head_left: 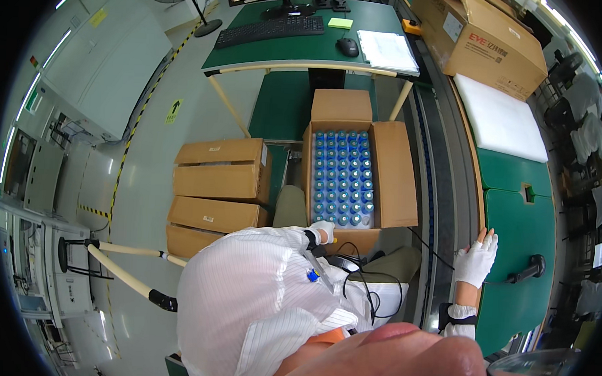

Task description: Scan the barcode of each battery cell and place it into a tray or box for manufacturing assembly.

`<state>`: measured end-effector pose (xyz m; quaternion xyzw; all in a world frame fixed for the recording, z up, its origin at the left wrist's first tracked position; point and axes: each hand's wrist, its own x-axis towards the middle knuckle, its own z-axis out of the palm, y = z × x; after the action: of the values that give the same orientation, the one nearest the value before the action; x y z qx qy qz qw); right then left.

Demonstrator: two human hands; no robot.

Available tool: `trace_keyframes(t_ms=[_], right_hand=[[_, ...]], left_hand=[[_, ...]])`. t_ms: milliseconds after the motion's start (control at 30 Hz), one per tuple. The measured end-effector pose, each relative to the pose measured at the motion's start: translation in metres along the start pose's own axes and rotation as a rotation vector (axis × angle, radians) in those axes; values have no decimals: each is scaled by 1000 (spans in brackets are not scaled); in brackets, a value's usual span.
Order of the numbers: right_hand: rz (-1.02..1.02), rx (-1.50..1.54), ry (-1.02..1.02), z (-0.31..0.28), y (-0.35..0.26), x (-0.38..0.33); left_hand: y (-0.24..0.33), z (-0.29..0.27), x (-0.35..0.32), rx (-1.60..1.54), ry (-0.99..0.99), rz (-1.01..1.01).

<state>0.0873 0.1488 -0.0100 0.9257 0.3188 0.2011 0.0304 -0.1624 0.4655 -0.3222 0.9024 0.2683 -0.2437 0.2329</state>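
Observation:
An open cardboard box (pixel 397 172) stands in front of me, packed with rows of blue-topped cylindrical cells (pixel 343 170). My left hand (pixel 323 231), in a white glove, is at the box's near left corner. Its fingers are too small and partly hidden to show whether they grip the edge. My right hand (pixel 477 257) lies on the green bench (pixel 514 231) to the right, fingers stretched out, with bare fingertips showing beyond the white glove. Nothing is in it. A black handheld scanner (pixel 527 270) lies on the bench beside this hand.
Two closed cardboard boxes (pixel 217 181) are at the left. Ahead, a green desk (pixel 255 14) carries a keyboard (pixel 271 32), mouse (pixel 347 47) and papers (pixel 387 50). White foam (pixel 502 116) and a large carton (pixel 495 52) occupy the bench's far end. Black cables (pixel 375 299) loop near my lap.

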Motion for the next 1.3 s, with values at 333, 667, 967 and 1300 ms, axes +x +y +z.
trace_keyframes(t_ms=[333,667,967,1300], right_hand=[[-16,20,28,3,3,0],[-7,-9,38,1,-2,1],[5,22,-8,-1,-6,3],[18,-17,13,8,-4,2]], left_hand=[[32,-288,37,-293,708,138],[9,-525,113,-230,1042,-149],[-13,-536,211,-178,1187,-240],[7,-540,196,-137,1094,-425]])
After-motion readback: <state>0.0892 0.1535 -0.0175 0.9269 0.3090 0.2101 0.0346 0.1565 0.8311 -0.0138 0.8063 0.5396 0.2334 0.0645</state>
